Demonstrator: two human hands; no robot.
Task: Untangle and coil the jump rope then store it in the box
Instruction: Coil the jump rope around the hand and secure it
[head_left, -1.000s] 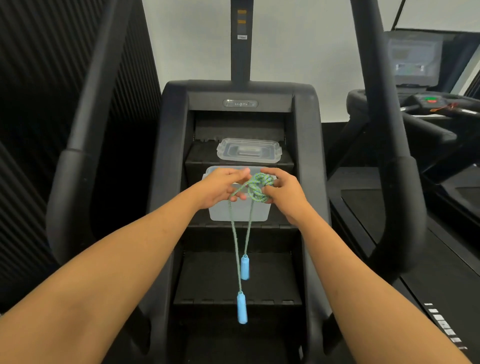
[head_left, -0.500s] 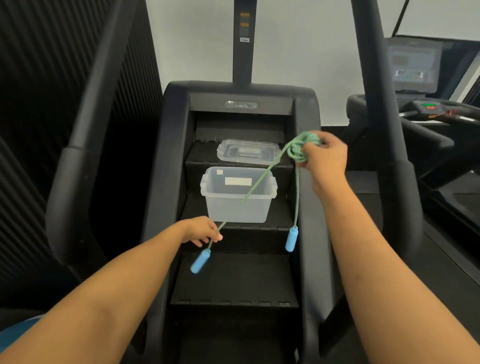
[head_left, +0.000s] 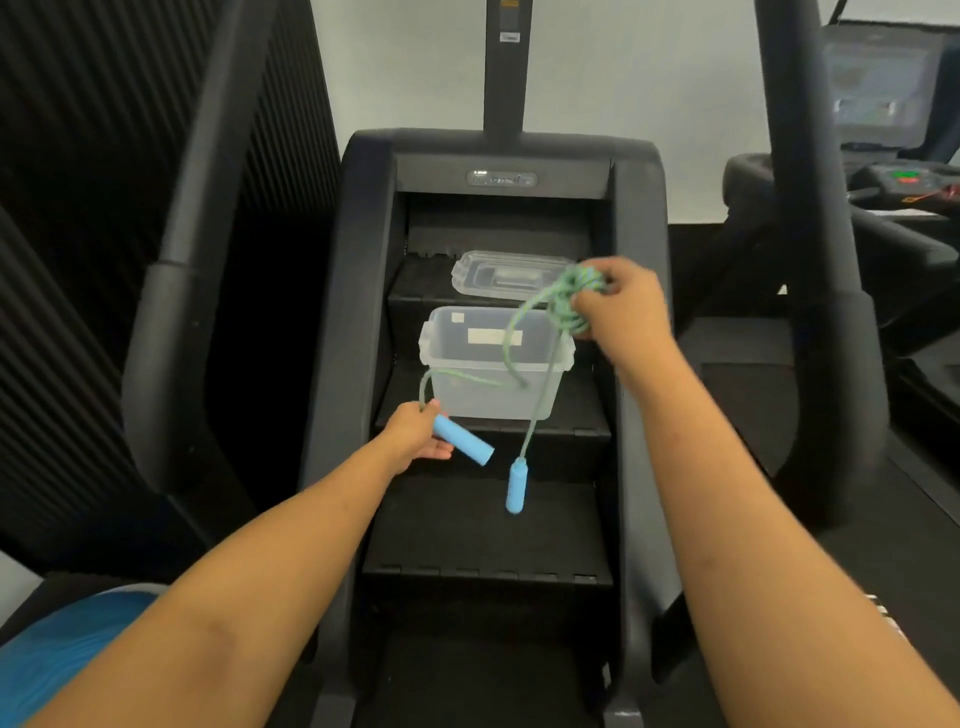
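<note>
Jump rope (head_left: 566, 304) tangle hangs from the gripping right hand (head_left: 621, 309) at two o'clock; left hand (head_left: 415, 436) clasps a handle (head_left: 465, 440), seemingly to draw slack.

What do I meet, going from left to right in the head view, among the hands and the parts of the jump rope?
left hand, held blue handle, hanging blue handle, rope tangle, right hand
</note>
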